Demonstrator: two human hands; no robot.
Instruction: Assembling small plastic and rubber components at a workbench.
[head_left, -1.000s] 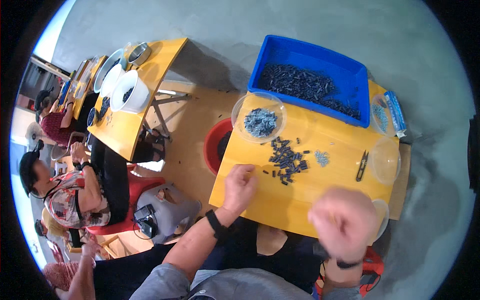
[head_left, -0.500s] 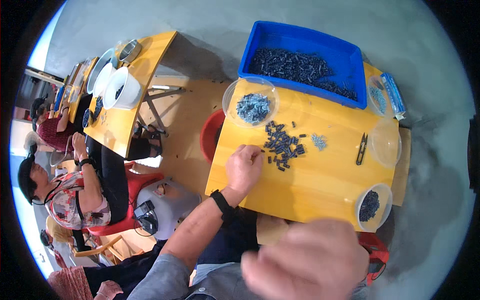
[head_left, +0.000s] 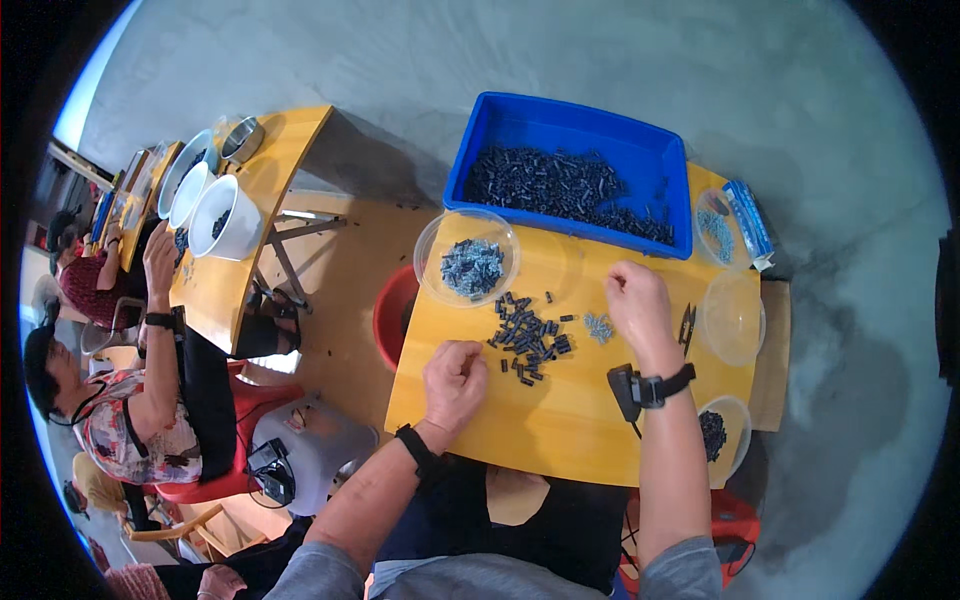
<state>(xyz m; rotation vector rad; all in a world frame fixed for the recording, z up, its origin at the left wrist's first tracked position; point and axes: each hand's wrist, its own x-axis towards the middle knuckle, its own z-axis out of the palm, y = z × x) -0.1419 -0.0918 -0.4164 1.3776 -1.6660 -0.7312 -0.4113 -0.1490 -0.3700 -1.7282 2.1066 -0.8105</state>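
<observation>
My left hand (head_left: pixel 455 384) rests at the near left of the yellow table (head_left: pixel 560 430), its fingers curled closed; anything in them is too small to make out. Just beyond it lies a loose pile of short black cylindrical pieces (head_left: pixel 528 338). My right hand (head_left: pixel 641 304) is closed above the table, right of a small heap of tiny silvery pieces (head_left: pixel 598 327); its fingertips hide whatever they may hold. A round clear tub (head_left: pixel 423 262) at the far left of the table holds pieces in black and light blue-grey. Black thread snips (head_left: pixel 687 326) lie behind my right wrist.
A blue tray (head_left: pixel 590 226) with many black pieces stands at the back. Along the right side are a tub of silvery pieces (head_left: pixel 716 232), a blue box (head_left: pixel 748 224), a clear lid or tub (head_left: pixel 731 318) and a tub of black pieces (head_left: pixel 738 440). A person (head_left: pixel 145 425) sits at left.
My right hand has gone from close to the camera at the lower edge to above the table beside the silvery heap. The view has shifted; my left hand stays closed near the black pile.
</observation>
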